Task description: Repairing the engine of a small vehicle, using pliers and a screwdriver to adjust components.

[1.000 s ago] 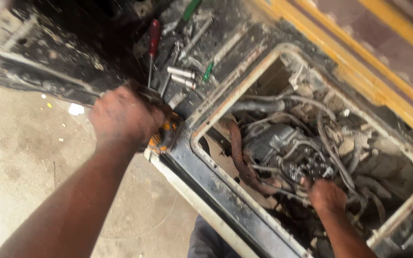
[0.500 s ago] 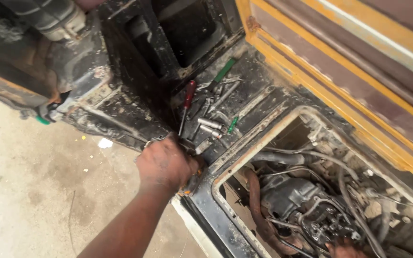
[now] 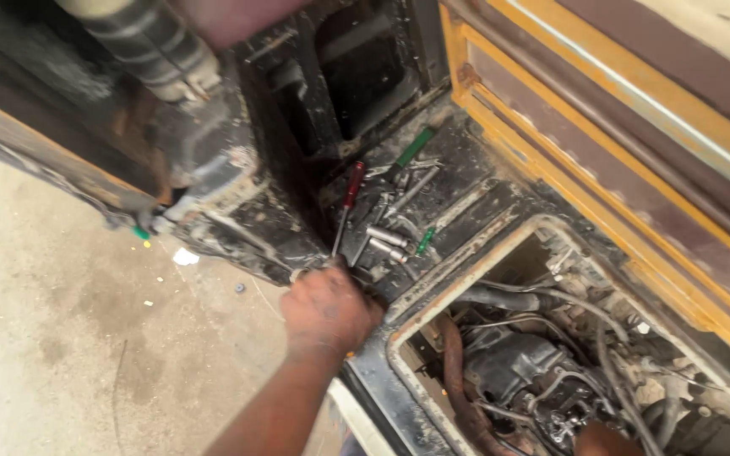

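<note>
The left hand (image 3: 329, 308) rests on the grimy black floor panel (image 3: 466, 203) at the near edge of a scatter of tools, fingers curled down over something small; what it grips cannot be told. Just beyond its knuckles lie two steel sockets (image 3: 386, 242), a red-handled screwdriver (image 3: 348, 203) and a green-handled screwdriver (image 3: 409, 152). Compared with a second ago, the view has swung away from the open engine bay (image 3: 568, 363) toward the tools, while this hand has stayed put. The right hand (image 3: 606, 441), earlier deep among the hoses, now barely shows at the bottom edge; its grip cannot be told.
</note>
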